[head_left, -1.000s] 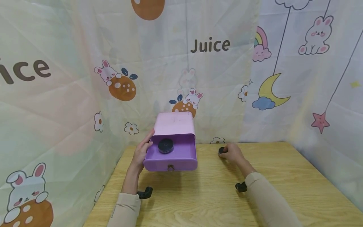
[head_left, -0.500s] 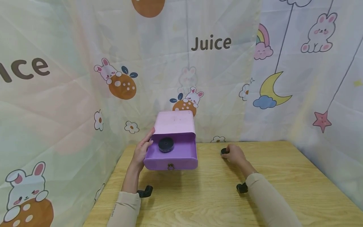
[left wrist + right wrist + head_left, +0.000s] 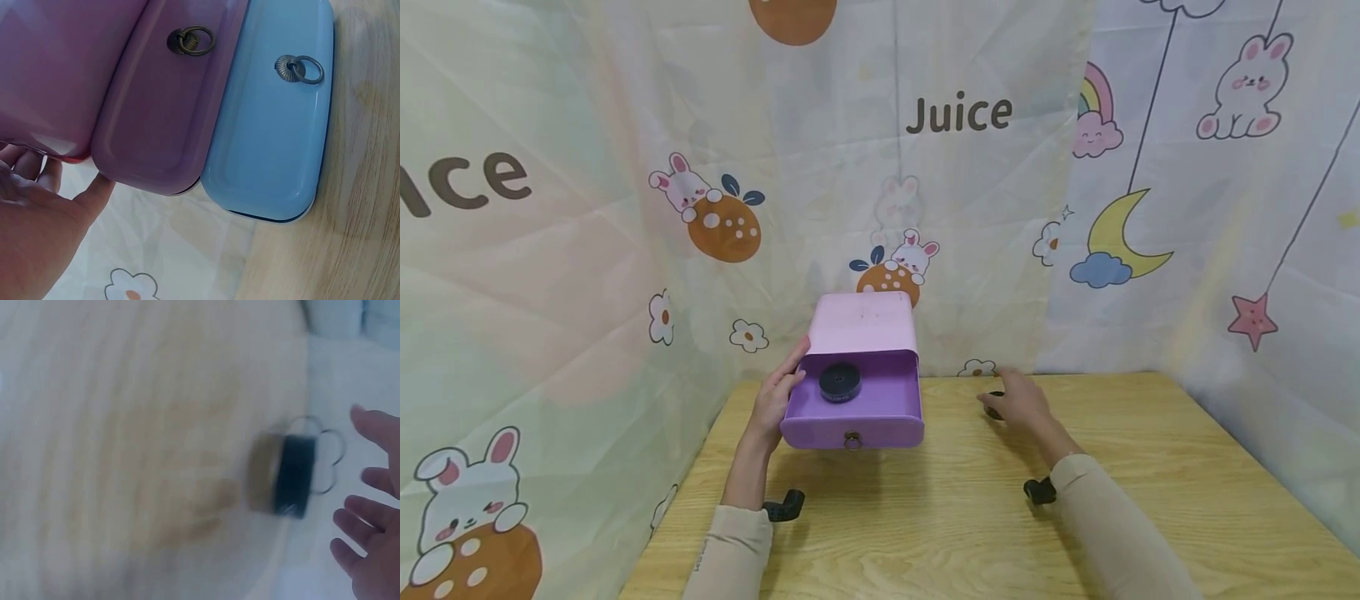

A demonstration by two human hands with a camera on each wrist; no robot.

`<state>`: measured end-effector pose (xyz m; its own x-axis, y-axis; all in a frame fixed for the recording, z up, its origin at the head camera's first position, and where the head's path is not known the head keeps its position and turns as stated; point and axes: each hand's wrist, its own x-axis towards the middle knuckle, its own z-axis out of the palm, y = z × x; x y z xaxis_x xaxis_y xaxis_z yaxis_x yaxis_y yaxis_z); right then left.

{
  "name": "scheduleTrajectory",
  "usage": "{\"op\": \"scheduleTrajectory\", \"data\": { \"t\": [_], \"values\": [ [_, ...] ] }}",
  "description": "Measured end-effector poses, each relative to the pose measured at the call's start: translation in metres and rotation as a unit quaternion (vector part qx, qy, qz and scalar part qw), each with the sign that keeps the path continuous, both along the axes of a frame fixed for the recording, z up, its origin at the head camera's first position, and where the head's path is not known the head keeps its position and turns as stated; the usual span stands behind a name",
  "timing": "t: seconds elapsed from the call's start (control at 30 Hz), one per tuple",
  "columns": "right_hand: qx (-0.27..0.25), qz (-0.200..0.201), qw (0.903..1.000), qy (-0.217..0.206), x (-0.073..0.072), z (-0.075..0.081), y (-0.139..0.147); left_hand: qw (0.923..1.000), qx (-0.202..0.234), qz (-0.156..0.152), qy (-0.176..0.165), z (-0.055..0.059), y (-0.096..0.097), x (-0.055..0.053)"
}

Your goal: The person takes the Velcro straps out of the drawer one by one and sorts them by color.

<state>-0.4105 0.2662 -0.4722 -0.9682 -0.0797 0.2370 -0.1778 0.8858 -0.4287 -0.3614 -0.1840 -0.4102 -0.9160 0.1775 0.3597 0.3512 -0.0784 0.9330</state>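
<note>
A pink cabinet (image 3: 861, 323) has its purple top drawer (image 3: 880, 432) pulled out. Inside lies a black round disc (image 3: 839, 382) with a small central hole and faint print on its rim. My left hand (image 3: 767, 408) rests along the cabinet's left side, thumb at the drawer's rim. Below, in the left wrist view, are a closed purple drawer (image 3: 162, 100) and a closed blue drawer (image 3: 275, 125), both with metal rings. My right hand (image 3: 1026, 408) is beside a second black disc (image 3: 295, 478) on the table; in the right wrist view its fingers are spread, apart from the disc.
The wooden table (image 3: 940, 517) ends at a printed fabric backdrop (image 3: 985, 250) just behind the cabinet and the second disc. Fabric also hangs on the left and right. Black wrist mounts (image 3: 785, 507) stick out from both sleeves.
My right hand has let go of the second disc and spread its fingers, after the disc shifted slightly rightward. My left hand and the open drawer stay as they were.
</note>
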Motion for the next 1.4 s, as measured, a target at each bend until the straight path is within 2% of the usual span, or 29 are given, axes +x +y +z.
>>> {"op": "scheduleTrajectory", "data": {
  "t": [0.1, 0.23, 0.4, 0.6, 0.8, 1.07, 1.27, 1.4],
  "values": [
    [-0.036, 0.012, 0.9984, 0.041, 0.002, 0.014, -0.012, 1.0, 0.001, -0.001, 0.0, 0.0, 0.0, 0.0],
    [-0.091, 0.04, 0.9896, 0.104, 0.007, 0.037, -0.029, 1.0, 0.002, -0.002, -0.001, 0.001, 0.002, 0.002],
    [-0.11, 0.066, 0.9807, 0.148, 0.018, 0.064, -0.049, 1.0, -0.003, 0.0, -0.004, 0.002, 0.003, 0.002],
    [-0.107, 0.098, 0.9742, 0.173, 0.029, 0.084, -0.067, 0.9999, -0.016, 0.003, 0.001, 0.003, 0.002, 0.001],
    [-0.09, 0.122, 0.9688, 0.196, 0.041, 0.1, -0.084, 1.0, -0.008, 0.003, 0.001, 0.002, 0.001, 0.001],
    [-0.077, 0.181, 0.9535, 0.228, 0.06, 0.126, -0.111, 1.0, -0.007, 0.006, 0.004, 0.002, 0.001, -0.001],
    [-0.063, 0.23, 0.9413, 0.239, 0.073, 0.136, -0.127, 1.0, -0.004, 0.004, 0.001, 0.002, 0.0, -0.001],
    [-0.051, 0.254, 0.9368, 0.236, 0.077, 0.138, -0.138, 1.0, 0.004, 0.004, -0.003, 0.001, 0.001, 0.0]
  ]
}}
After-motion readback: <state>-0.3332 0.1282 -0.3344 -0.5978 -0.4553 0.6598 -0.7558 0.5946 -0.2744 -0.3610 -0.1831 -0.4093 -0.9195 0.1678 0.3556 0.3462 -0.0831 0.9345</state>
